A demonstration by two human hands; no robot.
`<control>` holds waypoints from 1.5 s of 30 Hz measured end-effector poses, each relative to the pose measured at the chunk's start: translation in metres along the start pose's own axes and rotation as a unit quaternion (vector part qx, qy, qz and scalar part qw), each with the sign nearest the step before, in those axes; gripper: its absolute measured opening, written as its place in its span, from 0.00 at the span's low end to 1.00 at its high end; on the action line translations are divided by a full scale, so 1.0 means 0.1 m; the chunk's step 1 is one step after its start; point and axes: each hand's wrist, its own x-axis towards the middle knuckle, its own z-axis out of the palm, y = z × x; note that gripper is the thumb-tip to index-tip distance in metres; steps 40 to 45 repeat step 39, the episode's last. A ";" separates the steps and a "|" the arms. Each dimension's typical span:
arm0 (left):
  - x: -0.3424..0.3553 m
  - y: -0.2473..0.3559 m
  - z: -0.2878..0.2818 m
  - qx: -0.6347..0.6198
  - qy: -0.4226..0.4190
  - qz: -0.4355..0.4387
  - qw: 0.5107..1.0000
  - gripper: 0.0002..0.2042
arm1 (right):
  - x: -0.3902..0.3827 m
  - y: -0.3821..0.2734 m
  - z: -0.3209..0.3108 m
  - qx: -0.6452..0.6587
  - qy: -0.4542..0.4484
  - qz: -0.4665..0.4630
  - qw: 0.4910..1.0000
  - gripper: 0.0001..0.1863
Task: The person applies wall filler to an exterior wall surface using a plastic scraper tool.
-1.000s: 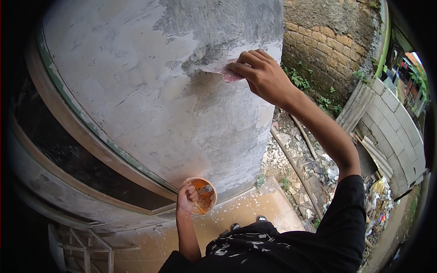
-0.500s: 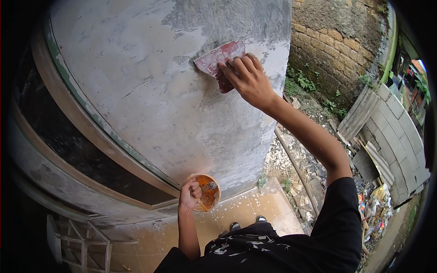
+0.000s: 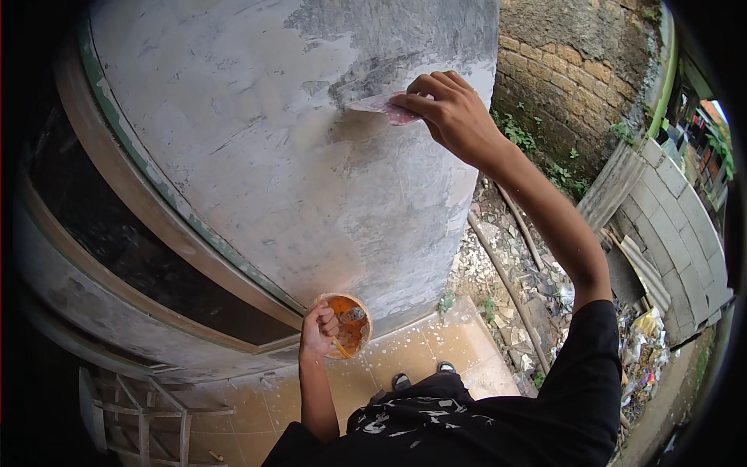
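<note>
My right hand (image 3: pixel 450 105) grips a putty spreader (image 3: pixel 401 111), a flat pinkish-red blade smeared with white, tilted so that it shows nearly edge-on. Its blade lies against or very close to the wall (image 3: pixel 257 156), which is grey with patchy white filler; exact contact cannot be made out. Low by the wall, my left hand (image 3: pixel 320 328) is closed on the rim or handle of an orange bucket (image 3: pixel 360 335). Inside the bucket are whitish smears and a grey, coated object that I cannot name.
A brown-framed dark window (image 3: pixel 156 249) runs along the left. Below it stands a grey slatted frame (image 3: pixel 144 420) on spattered tan tiles (image 3: pixel 436 354). Past the wall's right edge lie rubble, poles (image 3: pixel 506 288) and litter (image 3: pixel 644 350), beside a block wall (image 3: pixel 677 233).
My right hand has shifted slightly right, and the spreader has turned from showing its broad face to a thin edge. The bucket and my left hand have moved slightly left.
</note>
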 end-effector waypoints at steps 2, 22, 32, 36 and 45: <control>-0.02 -0.01 -0.02 -0.008 -0.016 -0.003 1.000 0.06 | 0.21 0.08 -0.12 0.031 -0.026 -0.024 0.999 0.10; 0.05 0.10 -0.05 -0.006 0.003 0.006 1.000 0.06 | 0.57 0.09 -0.08 -0.117 0.061 -0.074 0.989 0.11; 0.17 -0.05 -0.13 -0.012 0.002 -0.033 0.999 0.06 | -0.04 -0.06 0.18 -0.126 0.012 -0.113 0.985 0.08; 0.17 -0.03 -0.10 -0.013 -0.013 -0.031 0.999 0.06 | -0.11 -0.14 0.11 -0.071 -0.016 -0.074 0.995 0.08; 0.19 0.00 -0.07 -0.013 -0.014 -0.032 0.999 0.05 | 0.16 -0.04 -0.01 -0.027 -0.082 0.003 0.996 0.11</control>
